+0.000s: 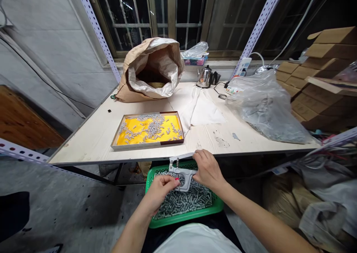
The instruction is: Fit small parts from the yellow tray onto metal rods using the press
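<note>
My right hand [206,168] is closed around the handles of a grey metal plier-like hand tool [180,171], held over a green plastic basket [186,216] on my lap. The basket is full of small silvery metal parts [184,201]. My left hand [160,191] pinches one small part at the tool's jaw, its fingertips pressed together. A shallow tray with a yellow bottom [147,130] lies on the table ahead, with several of the same silvery parts scattered in it.
The pale wooden table [97,134] carries an open brown paper sack [152,69], a white cloth [199,108], a steel kettle [205,77] and a clear plastic bag of metal parts [267,108]. Cardboard boxes [320,71] are stacked at right. Barred windows stand behind.
</note>
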Tool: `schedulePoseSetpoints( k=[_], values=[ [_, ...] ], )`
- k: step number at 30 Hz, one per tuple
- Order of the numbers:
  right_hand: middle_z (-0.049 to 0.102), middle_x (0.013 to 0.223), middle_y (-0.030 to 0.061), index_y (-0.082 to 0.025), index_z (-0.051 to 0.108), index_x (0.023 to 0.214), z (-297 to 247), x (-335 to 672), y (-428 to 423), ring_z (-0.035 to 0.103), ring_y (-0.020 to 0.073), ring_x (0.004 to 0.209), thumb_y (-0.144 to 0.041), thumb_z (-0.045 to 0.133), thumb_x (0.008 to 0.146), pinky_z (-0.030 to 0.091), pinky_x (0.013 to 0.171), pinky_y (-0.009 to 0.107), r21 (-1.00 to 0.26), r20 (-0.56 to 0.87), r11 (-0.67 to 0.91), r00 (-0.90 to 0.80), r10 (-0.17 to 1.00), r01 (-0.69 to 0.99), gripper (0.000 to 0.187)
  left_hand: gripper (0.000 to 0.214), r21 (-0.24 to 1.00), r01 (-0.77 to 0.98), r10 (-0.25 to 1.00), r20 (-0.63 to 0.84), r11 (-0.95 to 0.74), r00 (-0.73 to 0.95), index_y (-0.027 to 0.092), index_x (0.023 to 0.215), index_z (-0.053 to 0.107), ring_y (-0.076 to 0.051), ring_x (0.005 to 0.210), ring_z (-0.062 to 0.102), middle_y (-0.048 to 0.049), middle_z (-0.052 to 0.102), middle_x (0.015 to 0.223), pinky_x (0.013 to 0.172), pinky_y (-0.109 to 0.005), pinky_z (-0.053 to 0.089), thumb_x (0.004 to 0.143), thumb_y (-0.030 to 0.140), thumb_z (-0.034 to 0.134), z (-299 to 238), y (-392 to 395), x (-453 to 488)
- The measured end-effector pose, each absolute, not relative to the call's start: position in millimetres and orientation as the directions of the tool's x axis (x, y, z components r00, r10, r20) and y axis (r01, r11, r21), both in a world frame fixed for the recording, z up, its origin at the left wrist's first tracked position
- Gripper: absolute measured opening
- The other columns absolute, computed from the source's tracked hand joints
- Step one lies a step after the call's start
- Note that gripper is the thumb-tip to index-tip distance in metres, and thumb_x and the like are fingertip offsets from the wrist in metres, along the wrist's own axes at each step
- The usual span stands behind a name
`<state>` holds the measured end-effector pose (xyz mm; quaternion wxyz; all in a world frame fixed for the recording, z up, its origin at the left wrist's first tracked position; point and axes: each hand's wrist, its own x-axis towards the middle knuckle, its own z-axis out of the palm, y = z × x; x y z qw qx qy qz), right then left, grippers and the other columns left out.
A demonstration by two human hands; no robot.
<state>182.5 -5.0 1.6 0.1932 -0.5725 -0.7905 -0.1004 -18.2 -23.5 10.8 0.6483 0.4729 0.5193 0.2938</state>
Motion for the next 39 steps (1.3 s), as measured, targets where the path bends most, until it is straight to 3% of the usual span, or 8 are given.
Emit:
schedulePoseSetpoints(
  k=[5,11,14,19,22,25,33,39],
  values=[
    [0.053,0.123,0.0155,-0.014,0.056,0.103,-0.9,180.8,-19.6,0.043,0.0289,0.122,-0.028,0.055,0.076,0.023,0.111,0.052,-0.108,0.568,0.315,-0.202,0.798,0.943,0.030,0.023,0.958,0.112,0.929,-0.284,0.264,0.236,0.015,0.054,0.064,-0.016,0.069,0.051,-0.0014,0.058,0.066,0.069,-0.027,0.038,0.064,0.035,0.072,4.5,-27.0,-16.3],
    [0.028,0.145,0.0238,-0.006,0.042,0.126,-16.8,181.6,-35.6,0.020,0.0372,0.139,-0.015,0.050,0.065,0.013,0.111,0.064,-0.147,0.549,0.217,-0.103,0.829,0.965,0.063,0.024,0.988,0.149,0.998,-0.041,0.049,-0.053,0.017,0.056,0.057,-0.017,0.068,0.051,-0.0023,0.054,0.067,0.065,-0.027,0.040,0.072,0.034,0.062,2.5,-33.8,-17.1],
    [0.029,0.146,0.0219,-0.007,0.038,0.130,-23.8,189.3,-43.3,0.020,0.0360,0.140,-0.013,0.047,0.064,0.013,0.110,0.064,-0.148,0.532,0.219,-0.109,0.840,0.965,0.067,0.022,0.933,0.361,0.994,-0.044,0.005,0.100,0.017,0.063,0.063,-0.018,0.070,0.055,-0.0045,0.060,0.071,0.066,-0.028,0.042,0.075,0.036,0.062,9.8,-34.8,-30.2],
    [0.029,0.146,0.0203,-0.010,0.038,0.130,-30.0,202.6,-49.1,0.021,0.0352,0.140,-0.014,0.046,0.070,0.014,0.110,0.065,-0.122,0.542,0.233,-0.132,0.830,0.965,0.061,0.039,0.619,0.784,0.999,0.040,-0.039,0.019,0.013,0.103,0.067,-0.025,0.089,0.061,-0.0130,0.068,0.098,0.081,-0.034,0.046,0.082,0.043,0.054,34.2,21.8,-75.8],
    [0.031,0.145,0.0209,-0.010,0.042,0.124,-31.5,204.4,-47.6,0.022,0.0354,0.139,-0.015,0.046,0.071,0.015,0.110,0.065,-0.105,0.565,0.234,-0.136,0.814,0.967,0.054,0.038,0.220,0.954,0.975,0.046,0.202,-0.217,0.012,0.101,0.068,-0.032,0.106,0.058,-0.0185,0.067,0.107,0.088,-0.038,0.044,0.088,0.035,0.042,48.4,87.4,-109.3],
    [0.032,0.144,0.0225,-0.009,0.045,0.119,-32.6,202.4,-44.8,0.022,0.0361,0.139,-0.016,0.047,0.072,0.016,0.109,0.065,-0.079,0.590,0.244,-0.152,0.793,0.967,0.048,0.030,0.099,0.936,0.941,-0.052,0.338,-0.334,0.006,0.096,0.070,-0.042,0.106,0.058,-0.0272,0.067,0.105,0.078,-0.043,0.047,0.075,0.024,0.058,53.6,140.7,-132.2],
    [0.032,0.145,0.0212,-0.009,0.042,0.126,-34.5,200.8,-39.6,0.023,0.0359,0.139,-0.018,0.047,0.073,0.016,0.109,0.065,-0.094,0.576,0.241,-0.145,0.805,0.966,0.054,0.021,0.191,0.964,0.976,-0.153,0.184,-0.156,0.017,0.071,0.070,-0.025,0.081,0.066,-0.0091,0.073,0.079,0.066,-0.027,0.045,0.070,0.037,0.065,36.5,161.9,-144.8],
    [0.032,0.144,0.0214,-0.010,0.045,0.120,-35.4,199.6,-37.1,0.023,0.0364,0.139,-0.020,0.047,0.075,0.016,0.109,0.065,-0.091,0.572,0.260,-0.163,0.804,0.961,0.046,0.025,0.187,0.938,0.957,-0.055,0.290,-0.285,0.013,0.089,0.070,-0.030,0.091,0.065,-0.0163,0.072,0.091,0.069,-0.031,0.046,0.075,0.030,0.058,44.7,177.7,-172.2]
  ],
)
